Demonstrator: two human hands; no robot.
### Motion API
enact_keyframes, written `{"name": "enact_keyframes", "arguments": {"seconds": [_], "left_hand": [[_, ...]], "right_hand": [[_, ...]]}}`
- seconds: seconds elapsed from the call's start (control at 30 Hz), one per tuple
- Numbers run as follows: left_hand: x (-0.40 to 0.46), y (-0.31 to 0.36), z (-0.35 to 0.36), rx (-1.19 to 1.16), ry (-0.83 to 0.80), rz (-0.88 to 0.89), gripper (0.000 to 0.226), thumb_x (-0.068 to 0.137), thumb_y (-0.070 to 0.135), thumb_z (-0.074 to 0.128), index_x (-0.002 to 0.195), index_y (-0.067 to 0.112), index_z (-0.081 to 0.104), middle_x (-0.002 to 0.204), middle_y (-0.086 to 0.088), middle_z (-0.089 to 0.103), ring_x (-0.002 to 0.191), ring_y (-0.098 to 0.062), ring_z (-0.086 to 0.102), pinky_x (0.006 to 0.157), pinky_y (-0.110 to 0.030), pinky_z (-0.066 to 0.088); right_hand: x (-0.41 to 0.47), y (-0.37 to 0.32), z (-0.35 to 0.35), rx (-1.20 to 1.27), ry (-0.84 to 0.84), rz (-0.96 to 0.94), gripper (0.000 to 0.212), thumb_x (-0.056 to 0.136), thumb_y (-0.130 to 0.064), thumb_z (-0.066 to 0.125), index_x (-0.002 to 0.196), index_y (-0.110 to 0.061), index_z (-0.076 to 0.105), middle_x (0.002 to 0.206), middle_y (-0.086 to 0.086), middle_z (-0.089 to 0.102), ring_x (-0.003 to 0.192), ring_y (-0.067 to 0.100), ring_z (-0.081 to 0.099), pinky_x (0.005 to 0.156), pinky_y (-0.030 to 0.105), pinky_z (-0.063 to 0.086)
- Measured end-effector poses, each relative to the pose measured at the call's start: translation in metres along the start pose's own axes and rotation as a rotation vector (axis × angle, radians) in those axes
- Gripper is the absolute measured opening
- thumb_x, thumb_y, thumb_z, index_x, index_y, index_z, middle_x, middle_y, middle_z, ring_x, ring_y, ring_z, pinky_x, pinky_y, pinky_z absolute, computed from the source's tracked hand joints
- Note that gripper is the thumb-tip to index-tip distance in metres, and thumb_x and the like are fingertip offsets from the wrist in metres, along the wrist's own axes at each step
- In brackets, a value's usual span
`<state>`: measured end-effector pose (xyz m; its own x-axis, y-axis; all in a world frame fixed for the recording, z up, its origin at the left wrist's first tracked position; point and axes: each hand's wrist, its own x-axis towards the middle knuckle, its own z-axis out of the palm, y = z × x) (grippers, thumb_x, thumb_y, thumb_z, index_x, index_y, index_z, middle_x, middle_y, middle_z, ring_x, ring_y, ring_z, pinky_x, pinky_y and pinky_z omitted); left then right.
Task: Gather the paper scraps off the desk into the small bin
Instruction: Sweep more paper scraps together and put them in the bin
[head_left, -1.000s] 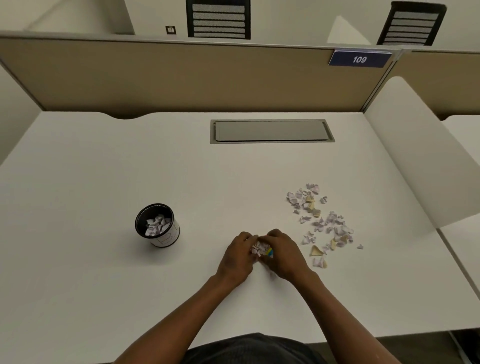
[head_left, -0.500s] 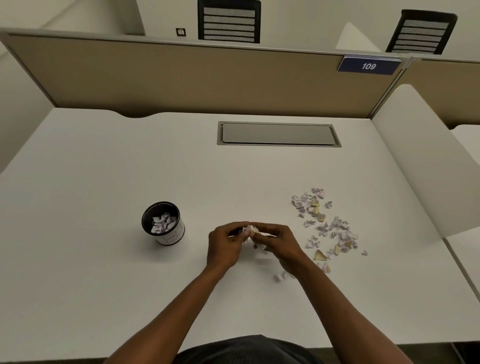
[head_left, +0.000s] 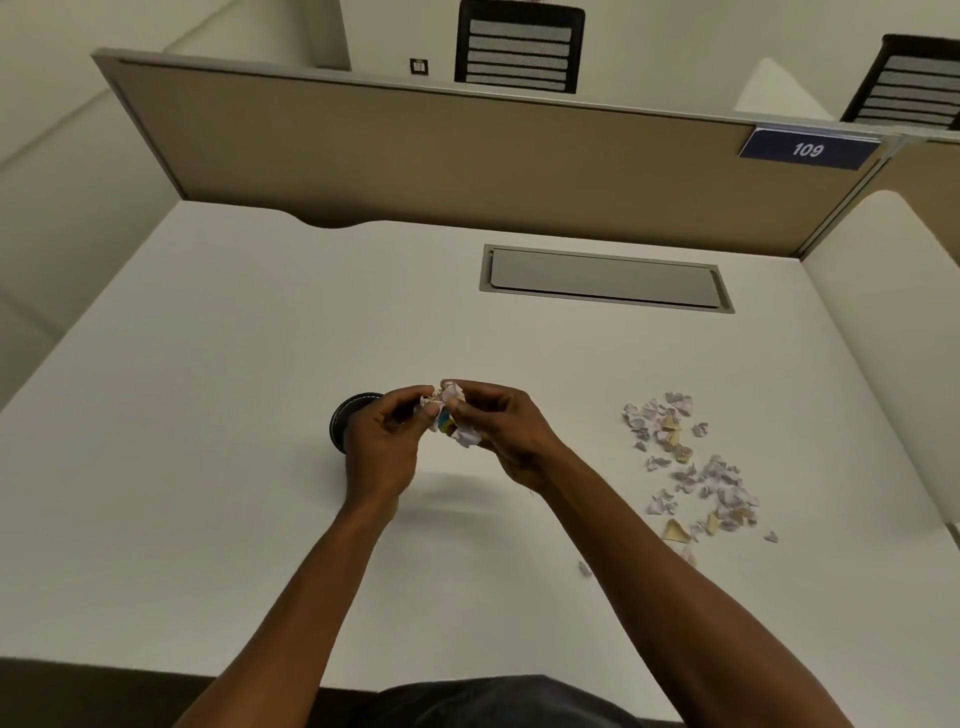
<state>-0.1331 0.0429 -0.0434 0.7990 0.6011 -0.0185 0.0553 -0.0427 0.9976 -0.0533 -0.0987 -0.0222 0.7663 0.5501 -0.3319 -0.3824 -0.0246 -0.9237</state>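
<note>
Both hands are raised above the white desk (head_left: 208, 467), pinched together on a bunch of crumpled paper scraps (head_left: 453, 415), white with a bit of blue and yellow. My left hand (head_left: 384, 441) covers most of the small black bin (head_left: 347, 415), of which only the left rim shows. My right hand (head_left: 501, 431) holds the bunch from the right. A loose pile of pale purple and tan scraps (head_left: 691, 467) lies on the desk to the right. One stray scrap (head_left: 585, 568) lies beside my right forearm.
A grey cable hatch (head_left: 605, 278) is set into the desk at the back. A tan partition (head_left: 441, 156) with a blue 109 sign (head_left: 808, 149) closes the far side. A white divider panel (head_left: 893, 338) stands at the right.
Both hands have lifted the bunch of scraps off the desk and carried it left, over the bin. A few scraps dropped onto the desk on the way.
</note>
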Motion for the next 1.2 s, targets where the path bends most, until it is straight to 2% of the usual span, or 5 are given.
{"name": "enact_keyframes", "arguments": {"seconds": [0.3,0.73,0.93,1.1,1.2], "left_hand": [[0.016,-0.006,-0.052,0.183,0.208,-0.001,0.02,0.087,0.012,0.075,0.095,0.03,0.076,0.092,0.015,0.075,0.089,0.001,0.071,0.077,-0.021,0.059],[0.015,-0.011,-0.056,0.116,0.244,-0.157,0.04,0.1,0.004,0.045,0.132,0.017,0.064,0.134,-0.003,0.065,0.118,-0.016,0.062,0.093,-0.023,0.051],[-0.001,-0.001,-0.04,0.215,0.243,-0.006,0.036,0.101,0.008,0.047,0.131,0.018,0.064,0.132,-0.001,0.066,0.12,-0.015,0.06,0.099,-0.029,0.051],[-0.026,-0.006,-0.011,0.323,0.135,0.194,0.031,0.097,0.007,0.058,0.125,0.017,0.068,0.123,0.011,0.063,0.113,-0.004,0.059,0.088,-0.003,0.044],[-0.041,-0.018,0.013,0.316,-0.015,0.205,0.033,0.096,0.008,0.06,0.127,0.017,0.067,0.13,0.007,0.065,0.12,-0.008,0.06,0.097,-0.018,0.049]], "right_hand": [[0.037,-0.004,0.065,-0.377,0.006,-0.103,0.03,0.094,-0.026,0.069,0.122,-0.014,0.071,0.122,0.005,0.071,0.114,0.018,0.066,0.093,0.042,0.059],[0.032,-0.011,0.095,-0.702,-0.122,-0.14,0.05,0.09,0.003,0.057,0.137,-0.013,0.06,0.133,0.01,0.067,0.122,0.025,0.062,0.105,0.039,0.052],[0.013,-0.007,0.064,-0.584,0.074,-0.183,0.043,0.096,-0.001,0.048,0.129,-0.022,0.065,0.133,0.002,0.066,0.116,0.014,0.065,0.099,0.034,0.056],[-0.041,0.027,-0.002,-0.548,0.298,-0.166,0.032,0.094,-0.013,0.059,0.118,-0.03,0.07,0.114,-0.013,0.073,0.098,-0.007,0.066,0.077,0.006,0.049],[-0.075,0.048,-0.047,-0.603,0.459,-0.153,0.031,0.093,-0.012,0.065,0.12,-0.026,0.07,0.113,-0.008,0.073,0.1,0.0,0.067,0.081,0.02,0.057]]}}
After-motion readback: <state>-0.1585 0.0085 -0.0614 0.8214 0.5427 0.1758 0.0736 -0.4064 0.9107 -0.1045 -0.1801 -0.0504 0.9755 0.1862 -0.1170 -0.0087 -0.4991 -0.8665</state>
